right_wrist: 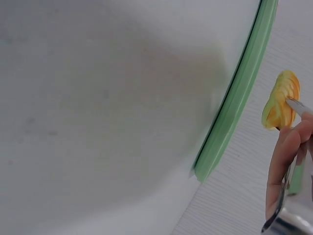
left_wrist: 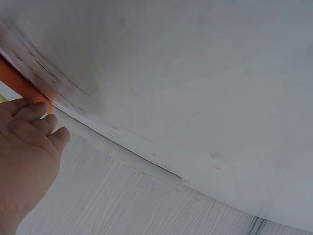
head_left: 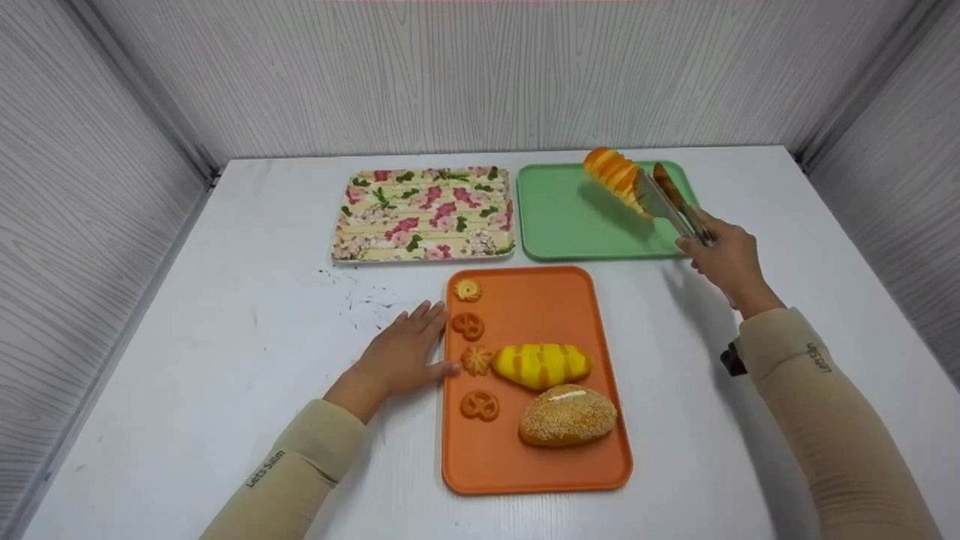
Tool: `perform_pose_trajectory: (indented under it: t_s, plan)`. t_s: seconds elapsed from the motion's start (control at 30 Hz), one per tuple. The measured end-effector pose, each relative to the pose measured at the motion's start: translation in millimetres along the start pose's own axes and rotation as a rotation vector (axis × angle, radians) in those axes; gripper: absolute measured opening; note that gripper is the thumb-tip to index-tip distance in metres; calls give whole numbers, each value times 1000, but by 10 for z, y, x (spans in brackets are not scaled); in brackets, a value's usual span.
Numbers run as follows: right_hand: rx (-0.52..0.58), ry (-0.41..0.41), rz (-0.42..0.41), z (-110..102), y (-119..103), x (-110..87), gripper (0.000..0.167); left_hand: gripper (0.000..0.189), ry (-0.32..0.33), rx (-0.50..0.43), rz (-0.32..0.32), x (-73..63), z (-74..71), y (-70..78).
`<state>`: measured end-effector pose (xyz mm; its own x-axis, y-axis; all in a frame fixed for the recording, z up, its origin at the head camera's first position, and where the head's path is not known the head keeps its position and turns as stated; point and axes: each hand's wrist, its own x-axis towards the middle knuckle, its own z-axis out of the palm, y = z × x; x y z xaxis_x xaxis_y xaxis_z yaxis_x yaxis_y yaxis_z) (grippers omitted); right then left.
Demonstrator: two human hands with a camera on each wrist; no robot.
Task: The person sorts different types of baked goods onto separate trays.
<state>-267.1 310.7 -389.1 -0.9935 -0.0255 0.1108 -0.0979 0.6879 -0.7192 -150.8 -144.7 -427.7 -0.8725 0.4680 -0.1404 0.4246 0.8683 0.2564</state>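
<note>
My right hand [head_left: 726, 255] grips a pair of metal tongs [head_left: 675, 214], whose tips pinch an orange-and-yellow ridged bread roll [head_left: 616, 178]. The roll hangs above the green tray [head_left: 551, 225], casting a shadow on it; the right wrist view also shows the ridged roll [right_wrist: 282, 100] at the tong tips. At the left edge of the orange tray [head_left: 536, 472] my left hand [head_left: 405, 352] rests with fingers extended, thumb over the rim beside a flower-shaped cookie [head_left: 477, 361]. On that tray lie a yellow striped bread [head_left: 541, 365] and a seeded brown bun [head_left: 568, 416].
Down the orange tray's left side lie a round swirl cookie [head_left: 468, 290], an upper pretzel [head_left: 468, 326] and a lower pretzel [head_left: 480, 405]. A floral tray [head_left: 424, 214] sits left of the green one. Panelled walls [head_left: 480, 75] enclose the white table [head_left: 225, 337].
</note>
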Motion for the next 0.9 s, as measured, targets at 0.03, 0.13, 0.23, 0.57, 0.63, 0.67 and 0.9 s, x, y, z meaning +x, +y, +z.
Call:
perform_pose_trajectory:
  t_s: [0.03,0.13,0.23,0.57,0.63,0.67,0.9]
  plan:
    - [-17,5,2,-6,13,3,62,84,2,-1,2,0,1,-1]
    - [-51,22,10,-24,49,6,62,84,-3,1,-2,2,2,-1]
    - [-68,35,22,-38,77,2,62,85,-11,3,-10,4,6,-3]
    - [-101,30,81,-70,148,5,64,85,-5,10,-13,0,10,-6]
    - [-105,25,94,-73,158,4,64,86,-8,6,-16,-3,3,0]
    - [-106,21,101,-73,166,4,64,86,-11,6,-18,-5,-1,3]
    - [-96,-2,135,-79,192,1,65,85,-3,6,-10,3,-16,12]
